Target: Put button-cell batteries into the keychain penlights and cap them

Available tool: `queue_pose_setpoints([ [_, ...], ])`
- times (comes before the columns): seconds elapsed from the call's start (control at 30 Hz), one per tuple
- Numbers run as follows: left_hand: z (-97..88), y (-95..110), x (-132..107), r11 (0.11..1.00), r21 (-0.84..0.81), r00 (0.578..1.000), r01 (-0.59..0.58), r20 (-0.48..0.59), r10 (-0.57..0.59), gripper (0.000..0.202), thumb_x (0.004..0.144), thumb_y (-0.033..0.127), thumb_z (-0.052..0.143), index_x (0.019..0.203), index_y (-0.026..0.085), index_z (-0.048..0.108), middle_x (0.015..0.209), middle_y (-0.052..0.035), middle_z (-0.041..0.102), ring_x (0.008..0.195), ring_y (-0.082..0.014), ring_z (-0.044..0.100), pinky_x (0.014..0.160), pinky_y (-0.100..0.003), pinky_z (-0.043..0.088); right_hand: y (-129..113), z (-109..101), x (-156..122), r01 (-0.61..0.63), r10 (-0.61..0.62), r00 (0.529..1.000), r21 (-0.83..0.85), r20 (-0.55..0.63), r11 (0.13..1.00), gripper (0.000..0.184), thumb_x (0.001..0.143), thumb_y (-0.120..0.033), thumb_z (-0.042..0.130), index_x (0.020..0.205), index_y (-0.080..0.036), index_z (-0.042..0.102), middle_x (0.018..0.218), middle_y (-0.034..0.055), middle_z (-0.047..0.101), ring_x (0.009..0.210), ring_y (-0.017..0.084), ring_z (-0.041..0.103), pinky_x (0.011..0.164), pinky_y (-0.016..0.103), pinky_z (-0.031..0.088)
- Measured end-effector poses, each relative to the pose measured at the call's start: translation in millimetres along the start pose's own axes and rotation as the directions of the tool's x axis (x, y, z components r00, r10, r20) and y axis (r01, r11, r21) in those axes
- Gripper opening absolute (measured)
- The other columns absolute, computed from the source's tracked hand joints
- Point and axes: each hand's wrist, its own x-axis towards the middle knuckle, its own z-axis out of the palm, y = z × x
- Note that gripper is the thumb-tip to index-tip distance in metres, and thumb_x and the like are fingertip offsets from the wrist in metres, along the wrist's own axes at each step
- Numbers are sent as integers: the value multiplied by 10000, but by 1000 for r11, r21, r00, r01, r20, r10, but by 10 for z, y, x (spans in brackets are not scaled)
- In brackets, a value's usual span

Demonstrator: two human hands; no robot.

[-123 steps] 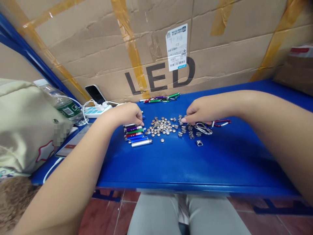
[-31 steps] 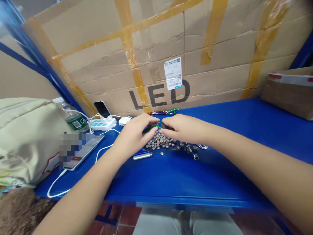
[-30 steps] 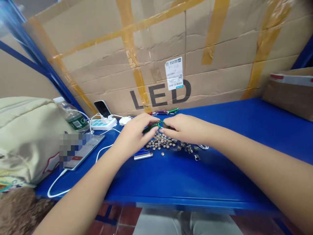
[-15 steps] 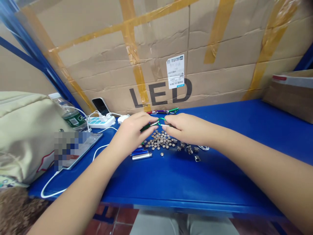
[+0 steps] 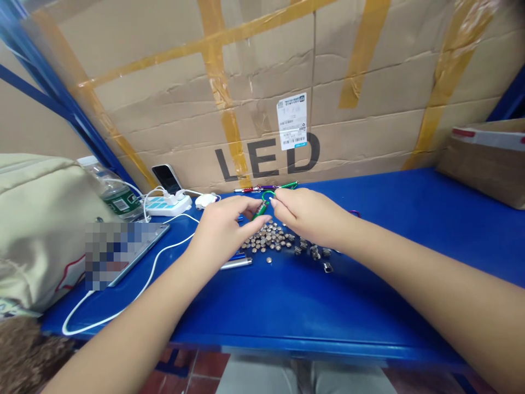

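Green tube point(image 5: 261, 210) is pinched by left hand point(image 5: 223, 221); green loop point(image 5: 267, 192) is gripped by right hand point(image 5: 308, 216). Metal discs point(image 5: 268, 239) are scattered below, between the hands.

Single head cam, worn, eye-level POV, looking fwd & down. Lap point(image 5: 246, 375) at btm edge, tabletop point(image 5: 287, 312) across mid-ht, LED carton point(image 5: 164, 120) filling the top as backdrop. Close range: forearms point(image 5: 389, 262) run in from btm L & R, large in fg; left hand point(image 5: 221, 221) & right hand point(image 5: 305, 213) approx ctr. Wide FOV: bag point(image 5: 36, 213) at L edge, box point(image 5: 484, 161) at R edge. Pic squashed vert.
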Motion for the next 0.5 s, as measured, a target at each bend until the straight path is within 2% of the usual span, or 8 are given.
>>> queue_pose_setpoints([
  [0.17,-6,7,-16,996,69,997,-64,-34,66,91,837,247,708,863,160,700,748,0,721,658,-127,655,648,-225,500,-1,90,-2,4,2,1000,213,-29,977,273,984,-345,266,841,-208,454,837,70,612,691,173,486,638,300,332],
  [0.33,44,-42,-59,955,244,982,-169,-44,185,165,896,281,646,952,135,698,861,-58,757,764,-189,703,688,-289,503,-2,145,15,25,-12,999,272,-47,962,257,988,-343,267,784,-230,374,807,47,574,693,169,462,652,310,338],
  [0.4,74,-25,-84,940,274,975,-204,-29,220,163,908,295,632,935,149,699,856,-54,760,777,-198,709,693,-301,502,3,122,30,11,10,997,281,-73,960,268,991,-350,270,767,-233,359,777,34,557,680,163,456,640,308,334],
  [0.5,110,39,-115,953,211,976,-216,10,219,153,912,318,633,931,183,702,873,-28,767,802,-189,717,726,-303,511,76,-16,55,-41,90,986,316,-141,948,312,998,-366,261,734,-232,359,725,18,538,656,149,469,628,298,343],
])
